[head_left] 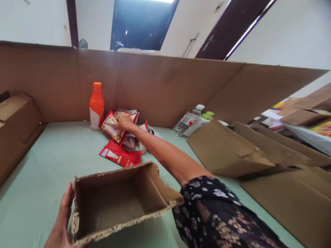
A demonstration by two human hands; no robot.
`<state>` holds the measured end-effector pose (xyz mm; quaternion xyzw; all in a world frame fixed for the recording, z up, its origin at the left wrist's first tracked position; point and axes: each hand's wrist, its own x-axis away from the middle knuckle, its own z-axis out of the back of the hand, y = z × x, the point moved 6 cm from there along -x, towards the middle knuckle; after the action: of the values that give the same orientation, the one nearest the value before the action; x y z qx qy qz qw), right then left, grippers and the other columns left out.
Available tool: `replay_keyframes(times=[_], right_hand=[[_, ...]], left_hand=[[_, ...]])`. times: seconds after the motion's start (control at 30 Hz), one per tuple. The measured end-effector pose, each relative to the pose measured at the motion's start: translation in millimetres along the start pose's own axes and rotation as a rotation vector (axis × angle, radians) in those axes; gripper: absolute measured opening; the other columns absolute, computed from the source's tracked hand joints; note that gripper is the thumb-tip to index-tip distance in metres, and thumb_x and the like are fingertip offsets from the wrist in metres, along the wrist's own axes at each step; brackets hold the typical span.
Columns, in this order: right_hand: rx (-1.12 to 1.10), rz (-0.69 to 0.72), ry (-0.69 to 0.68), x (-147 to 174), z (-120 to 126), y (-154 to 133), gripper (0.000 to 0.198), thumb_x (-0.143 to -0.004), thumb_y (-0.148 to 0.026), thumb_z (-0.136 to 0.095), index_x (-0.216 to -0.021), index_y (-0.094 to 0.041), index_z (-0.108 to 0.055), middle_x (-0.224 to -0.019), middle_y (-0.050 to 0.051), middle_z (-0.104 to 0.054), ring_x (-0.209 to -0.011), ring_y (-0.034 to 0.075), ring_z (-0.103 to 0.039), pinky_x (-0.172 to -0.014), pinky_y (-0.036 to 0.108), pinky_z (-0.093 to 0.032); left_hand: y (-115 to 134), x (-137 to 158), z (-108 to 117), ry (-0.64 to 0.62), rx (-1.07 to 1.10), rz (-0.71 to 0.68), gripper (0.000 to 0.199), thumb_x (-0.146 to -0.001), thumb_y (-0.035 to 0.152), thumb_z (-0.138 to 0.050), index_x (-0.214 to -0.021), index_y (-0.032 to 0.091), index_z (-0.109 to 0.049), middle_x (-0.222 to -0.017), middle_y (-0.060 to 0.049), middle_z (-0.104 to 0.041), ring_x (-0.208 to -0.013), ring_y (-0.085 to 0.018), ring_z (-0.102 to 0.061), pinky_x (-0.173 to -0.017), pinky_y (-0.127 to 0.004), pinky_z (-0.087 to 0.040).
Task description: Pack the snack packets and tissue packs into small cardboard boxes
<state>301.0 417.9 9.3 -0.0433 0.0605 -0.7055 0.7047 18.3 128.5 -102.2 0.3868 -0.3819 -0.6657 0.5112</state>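
Observation:
A small open cardboard box (111, 193) with rough cut edges tilts toward me. My left hand (60, 220) grips it by its left side, thumb along the outer wall; its other fingers are mostly hidden. With my right arm stretched past the box, my right hand (123, 123) is closed on a red and cream snack packet (112, 126) in a pile near the back wall. Below that packet lies a flat red packet (120, 155). Several more packets, partly covered by my forearm, sit behind it. An orange bottle (97, 106) stands upright just left of the pile.
A tall cardboard wall (155, 86) closes off the back of the green surface (51, 165). At the right, a clear bottle (188, 121) and a green-capped bottle (204, 122) lean by brown cardboard boxes (227, 148). Another cardboard box (18, 127) stands at the left.

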Motion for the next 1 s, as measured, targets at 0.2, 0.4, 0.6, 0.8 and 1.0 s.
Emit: replay_keyframes(times=[0.2,0.4,0.6,0.8,1.0], right_hand=[[-0.161,0.074,0.255,92.8,81.0,31.6,0.017,-0.09,-0.027,-0.061,-0.105,-0.019,-0.065,-0.115,0.01,-0.069,-0.105,0.026,-0.064,-0.089,0.038,-0.053],[-0.653,0.585,0.586,250.4,153.3,34.8,0.02,-0.088,-0.038,-0.072,-0.085,-0.032,-0.053,-0.087,-0.001,-0.064,-0.071,0.02,-0.061,-0.057,0.032,-0.05],[-0.252,0.991,0.349,323.2,116.0,-5.9,0.016,-0.092,-0.01,-0.058,-0.086,-0.023,-0.052,-0.106,0.005,-0.073,-0.083,0.017,-0.066,-0.075,0.031,-0.049],[0.134,0.907,-0.221,305.7,53.5,-33.7,0.01,-0.087,-0.008,-0.06,-0.085,-0.018,-0.061,-0.087,0.006,-0.071,-0.073,0.017,-0.061,-0.062,0.03,-0.037],[0.0,1.002,-0.484,300.0,21.3,-56.8,0.02,-0.092,-0.013,-0.061,-0.112,-0.016,-0.066,-0.111,0.011,-0.075,-0.095,0.022,-0.068,-0.069,0.031,-0.042]], left_hand=[[5.6,2.7,2.9,-0.028,-0.087,-0.155,0.113,-0.079,0.054,-0.077,-0.163,0.04,-0.002,-0.17,-0.015,-0.022,-0.148,-0.05,-0.037,-0.111,-0.075,-0.035],[26.9,10.9,3.8,-0.007,-0.176,-0.229,0.107,-0.084,0.051,-0.072,-0.163,0.039,-0.002,-0.169,-0.017,-0.025,-0.145,-0.048,-0.043,-0.106,-0.071,-0.043],[38.3,25.2,5.2,-0.012,-0.213,-0.273,0.104,-0.086,0.049,-0.069,-0.163,0.038,0.0,-0.169,-0.016,-0.026,-0.148,-0.046,-0.038,-0.112,-0.069,-0.038],[57.6,28.5,-2.5,-0.077,-0.231,-0.278,0.101,-0.089,0.044,-0.065,-0.164,0.034,0.002,-0.168,-0.016,-0.029,-0.149,-0.042,-0.037,-0.116,-0.063,-0.037],[51.5,12.0,-2.0,-0.118,-0.221,-0.278,0.095,-0.09,0.055,-0.061,-0.164,0.033,-0.006,-0.171,-0.013,-0.025,-0.151,-0.044,-0.034,-0.118,-0.064,-0.034]])
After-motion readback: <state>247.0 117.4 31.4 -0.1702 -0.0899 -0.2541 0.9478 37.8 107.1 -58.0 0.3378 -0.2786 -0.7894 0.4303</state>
